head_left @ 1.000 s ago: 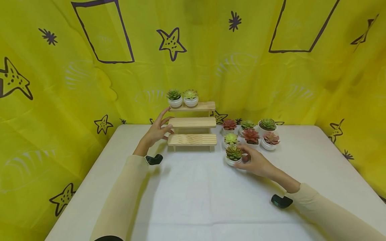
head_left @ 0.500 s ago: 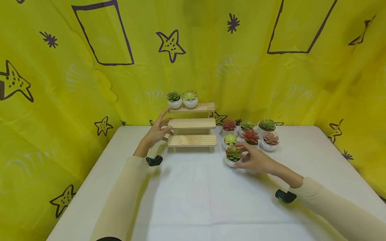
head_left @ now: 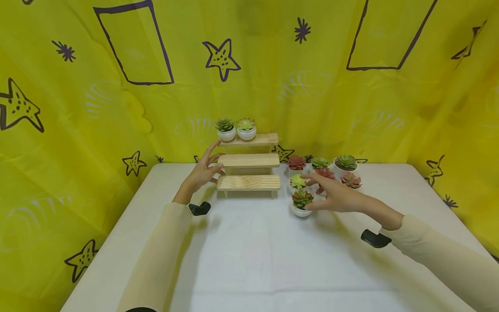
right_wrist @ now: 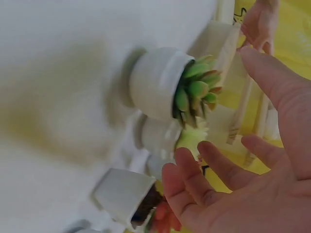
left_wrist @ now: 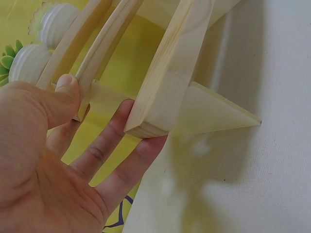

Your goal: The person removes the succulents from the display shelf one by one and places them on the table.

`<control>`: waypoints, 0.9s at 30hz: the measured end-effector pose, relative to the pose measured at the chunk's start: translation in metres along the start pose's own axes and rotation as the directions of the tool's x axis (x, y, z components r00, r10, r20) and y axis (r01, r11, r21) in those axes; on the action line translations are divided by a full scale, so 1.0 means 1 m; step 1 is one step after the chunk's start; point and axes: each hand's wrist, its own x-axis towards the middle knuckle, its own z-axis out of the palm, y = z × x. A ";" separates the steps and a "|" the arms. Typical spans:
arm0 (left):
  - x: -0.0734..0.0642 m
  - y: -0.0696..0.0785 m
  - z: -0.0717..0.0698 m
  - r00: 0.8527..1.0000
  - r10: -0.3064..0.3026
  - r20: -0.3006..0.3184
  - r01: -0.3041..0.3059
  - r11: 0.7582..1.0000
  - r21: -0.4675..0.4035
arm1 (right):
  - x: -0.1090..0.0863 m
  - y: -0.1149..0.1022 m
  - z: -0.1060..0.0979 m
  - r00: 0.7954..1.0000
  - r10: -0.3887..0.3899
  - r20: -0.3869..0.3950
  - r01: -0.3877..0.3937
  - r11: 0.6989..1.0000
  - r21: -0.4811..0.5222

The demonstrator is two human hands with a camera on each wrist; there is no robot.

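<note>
A three-tier wooden stand [head_left: 248, 182] stands at the back of the table. My left hand [head_left: 199, 174] holds its left end, thumb at the middle board and other fingers spread along the board ends. On the top board sit a dark green succulent [head_left: 225, 129] and a lighter green succulent [head_left: 247, 129], both in round white pots. My right hand [head_left: 339, 195] is spread beside a reddish-green succulent [head_left: 302, 203] in a white pot. In the right wrist view the fingers [right_wrist: 226, 170] extend, with that potted succulent [right_wrist: 163, 85] standing apart from the palm.
Behind the right hand, several more potted succulents are grouped: a yellow-green succulent [head_left: 298, 182], red ones [head_left: 297, 162], a pink one [head_left: 351, 180] and green ones [head_left: 346, 163]. A yellow patterned curtain [head_left: 269, 95] hangs behind the white table [head_left: 241, 251].
My right hand has opened from around the reddish-green succulent's pot and shifted up and slightly right. The pot stays in its place. The left hand keeps its position on the stand.
</note>
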 end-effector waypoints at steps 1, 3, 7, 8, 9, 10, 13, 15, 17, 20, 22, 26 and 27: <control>0.000 0.000 0.000 1.000 0.002 0.001 -0.002 1.000 -0.007 | 0.001 -0.003 -0.002 1.000 -0.007 0.002 0.007 1.000 -0.006; 0.000 0.001 0.000 1.000 0.006 0.001 -0.006 1.000 -0.015 | 0.005 -0.007 -0.007 1.000 -0.013 -0.002 0.013 1.000 -0.020; 0.000 0.001 0.000 1.000 -0.001 -0.005 0.001 1.000 -0.005 | 0.014 -0.016 -0.014 0.999 -0.017 -0.029 0.016 0.999 -0.027; 0.000 0.001 0.000 1.000 -0.002 -0.007 0.002 1.000 0.000 | 0.017 -0.018 -0.015 0.999 -0.025 -0.039 0.024 0.999 -0.028; 0.000 0.001 0.000 1.000 -0.001 -0.009 0.001 1.000 0.004 | 0.019 -0.020 -0.017 0.998 -0.032 -0.051 0.030 0.999 -0.027; 0.000 0.002 0.000 1.000 -0.001 -0.010 0.001 1.000 0.007 | 0.022 -0.022 -0.018 0.997 -0.041 -0.062 0.040 0.999 -0.020; -0.001 0.002 0.000 1.000 0.000 -0.011 0.000 1.000 0.009 | 0.030 -0.028 -0.022 0.994 -0.046 -0.096 0.045 0.999 -0.017; -0.001 0.002 0.001 1.000 0.000 -0.012 0.000 1.000 0.005 | 0.035 -0.032 -0.025 0.993 -0.032 -0.116 0.030 0.999 -0.025; -0.001 0.002 0.001 1.000 -0.002 -0.015 0.002 1.000 0.003 | 0.039 -0.035 -0.028 0.992 -0.017 -0.128 0.012 0.999 -0.037; -0.001 0.002 0.001 1.000 -0.003 -0.018 0.003 1.000 -0.001 | 0.047 -0.038 -0.030 0.991 -0.014 -0.136 0.009 0.999 -0.037; -0.001 0.003 0.001 1.000 0.000 -0.015 0.001 1.000 0.005 | 0.051 -0.039 -0.030 0.989 -0.024 -0.145 0.019 0.999 -0.033; -0.001 0.003 0.001 1.000 0.001 -0.010 -0.001 1.000 0.010 | 0.058 -0.040 -0.030 0.984 -0.047 -0.174 0.041 0.998 -0.042; -0.001 0.003 0.001 1.000 0.000 -0.010 0.001 1.000 0.013 | 0.059 -0.041 -0.029 0.983 -0.047 -0.178 0.040 0.998 -0.043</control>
